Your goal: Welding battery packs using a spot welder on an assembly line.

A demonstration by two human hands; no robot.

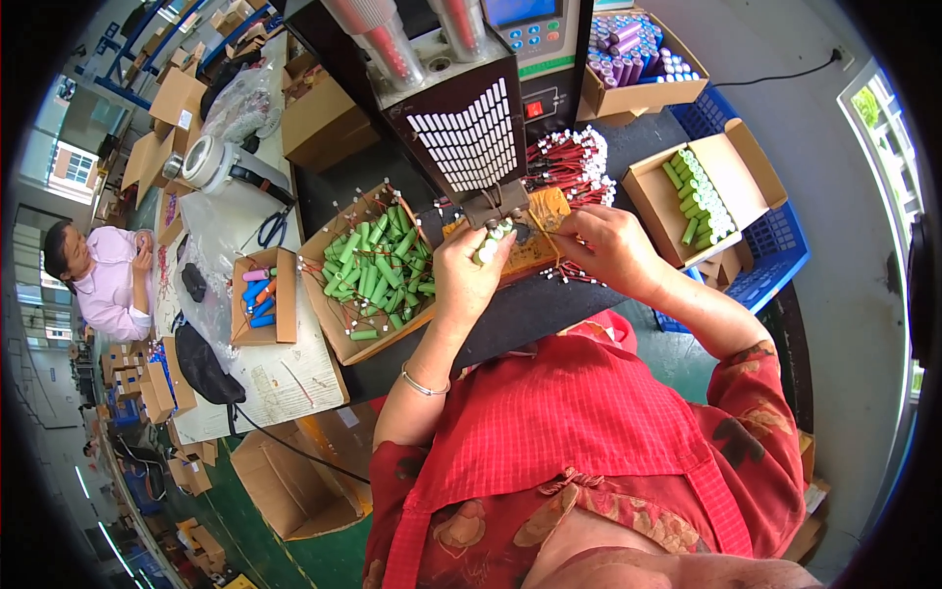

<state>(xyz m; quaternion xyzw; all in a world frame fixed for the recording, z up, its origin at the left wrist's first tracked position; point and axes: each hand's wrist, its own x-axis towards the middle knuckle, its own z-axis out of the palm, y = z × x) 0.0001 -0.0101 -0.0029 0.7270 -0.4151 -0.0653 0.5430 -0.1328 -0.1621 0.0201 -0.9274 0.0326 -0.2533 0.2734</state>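
My left hand [469, 275] is closed round a few battery cells [492, 241], their white ends facing up, just under the head of a black bench spot welder [461, 128]. My right hand [613, 253] pinches its fingers together beside a worn yellow block [549, 211]. What lies between those fingertips is too small to make out. Behind the right hand a bundle of red wire leads [564, 172] with white connectors lies on the black bench. To the left of my left hand, a cardboard box [339, 339] holds many green cells with wires attached.
On the right, an open carton [657, 211] of green cells rests by a blue plastic basket [770, 260]. Purple cells fill a box [648, 93] behind. Scissors [275, 228] and a small box [285, 324] lie left. A seated person [108, 270] is farther off.
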